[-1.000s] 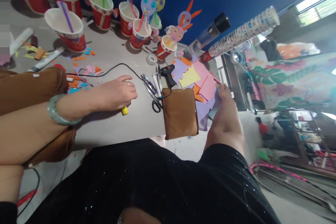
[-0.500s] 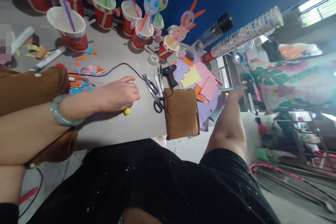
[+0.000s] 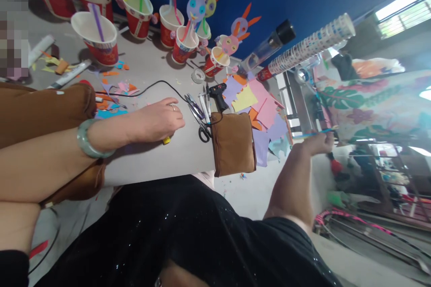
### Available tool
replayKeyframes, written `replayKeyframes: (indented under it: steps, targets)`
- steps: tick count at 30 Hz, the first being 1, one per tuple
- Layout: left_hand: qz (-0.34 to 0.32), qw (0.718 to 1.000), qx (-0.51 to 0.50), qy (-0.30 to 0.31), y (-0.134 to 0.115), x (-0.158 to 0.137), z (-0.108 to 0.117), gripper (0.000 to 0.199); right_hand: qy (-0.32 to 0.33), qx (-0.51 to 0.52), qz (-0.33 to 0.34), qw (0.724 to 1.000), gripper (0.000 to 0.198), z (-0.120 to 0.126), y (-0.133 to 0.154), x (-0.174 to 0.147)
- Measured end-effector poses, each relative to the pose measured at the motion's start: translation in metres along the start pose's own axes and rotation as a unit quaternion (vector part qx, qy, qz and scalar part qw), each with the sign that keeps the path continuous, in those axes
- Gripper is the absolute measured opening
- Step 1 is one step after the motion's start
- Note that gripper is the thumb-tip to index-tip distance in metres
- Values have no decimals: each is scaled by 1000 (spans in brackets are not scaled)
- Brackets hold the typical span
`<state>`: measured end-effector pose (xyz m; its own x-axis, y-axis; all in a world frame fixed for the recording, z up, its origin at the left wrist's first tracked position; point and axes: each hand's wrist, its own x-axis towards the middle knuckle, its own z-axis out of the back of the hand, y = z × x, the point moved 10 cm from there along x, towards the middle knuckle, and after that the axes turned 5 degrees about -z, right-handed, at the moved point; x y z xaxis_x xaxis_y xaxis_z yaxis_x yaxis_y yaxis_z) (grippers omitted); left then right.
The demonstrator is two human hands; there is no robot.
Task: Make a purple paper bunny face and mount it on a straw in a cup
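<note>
My left hand (image 3: 164, 119), with a jade-coloured bangle at the wrist, rests on the grey table (image 3: 161, 163) with its fingers curled. A small yellow piece (image 3: 166, 140) shows under its edge; whether the fingers hold it is hidden. Black-handled scissors (image 3: 204, 133) lie just to the right of this hand, beside a white pen (image 3: 204, 106) and a black glue gun (image 3: 218, 95). Out at the right, past the table, my right hand (image 3: 318, 142) is closed round a thin blue stick (image 3: 311, 134) with a yellowish end.
Red and white paper cups (image 3: 138, 20) with paper faces on straws line the back. A brown cushion (image 3: 235, 144) sits at the table's front edge, near coloured paper sheets (image 3: 266, 103). A tall cup stack (image 3: 311, 47) leans behind. Paper scraps (image 3: 111, 110) and a black cord lie left.
My right hand has moved outward to the right and slightly down, carrying the thin stick away from the paper sheets. My left hand stays in place on the table. The view has shifted slightly.
</note>
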<state>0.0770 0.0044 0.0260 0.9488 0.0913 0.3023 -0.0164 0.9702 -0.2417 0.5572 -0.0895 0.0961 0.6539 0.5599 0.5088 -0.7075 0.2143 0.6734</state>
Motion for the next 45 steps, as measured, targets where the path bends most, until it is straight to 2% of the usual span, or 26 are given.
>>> replayKeyframes:
  steps: [1, 3, 5, 7, 8, 9, 10, 11, 12, 14, 16, 19, 23, 25, 28, 30, 34, 36, 38, 41, 45]
  targets:
    - [-3, 1000, 1, 5, -3, 1, 0, 18, -8, 24, -22, 999, 33, 6, 1, -13]
    - [-15, 1000, -5, 19, -12, 4, 1, 16, 25, 68, -68, 995, 41, 10, 7, -50]
    - [-28, 998, -34, 35, -23, 5, 0, 15, 116, 98, -112, 982, 41, 5, 20, -97]
    - [-25, 995, -84, 47, -30, 5, 0, 13, 247, 102, -154, 951, 34, -7, 39, -150]
    - [-14, 992, -112, 50, -31, 4, 0, 12, 353, 95, -178, 913, 30, -22, 50, -182]
    - [3, 989, -140, 52, -31, 4, 0, 11, 547, 84, -210, 806, 26, -46, 64, -234]
    - [23, 984, -168, 52, -30, 3, 0, 12, 680, 80, -220, 695, 29, -55, 83, -280]
    - [43, 979, -194, 52, -28, 3, -1, 14, 737, 91, -214, 635, 32, -60, 101, -306]
    - [61, 972, -221, 55, -26, 2, -2, 17, 747, 114, -207, 621, 33, -67, 118, -316]
    - [88, 954, -279, 60, -24, 3, -5, 26, 727, 186, -199, 630, 36, -87, 148, -321]
    - [106, 933, -338, 63, -24, 4, -7, 34, 707, 219, -202, 641, 39, -109, 166, -323]
    - [118, 904, -407, 65, -27, 6, -9, 39, 689, 210, -158, 675, 41, -138, 187, -323]
    - [137, 875, -457, 85, -31, 5, -16, 24, 690, 173, -16, 702, 36, -160, 219, -319]
    - [148, 870, -462, 91, -29, 4, -19, 13, 690, 170, 18, 704, 30, -163, 227, -315]
    - [151, 866, -469, 90, -25, 4, -21, 5, 695, 172, -3, 698, 26, -160, 223, -305]
    - [161, 861, -477, 73, -19, 4, -19, 6, 685, 168, -44, 708, 28, -155, 212, -295]
    - [187, 846, -496, 54, -10, 2, -21, 9, 592, 194, -135, 771, 30, -144, 186, -266]
    - [190, 832, -515, 77, -12, 0, -26, 11, 540, 221, -165, 795, 34, -142, 179, -259]
    - [184, 820, -532, 103, -17, 0, -30, 18, 497, 258, -185, 808, 39, -144, 178, -256]
    - [159, 818, -542, 110, -21, 1, -30, 22, 459, 306, -196, 811, 49, -150, 185, -256]
    - [127, 827, -538, 99, -22, 4, -27, 26, 481, 279, -167, 814, 66, -160, 204, -260]
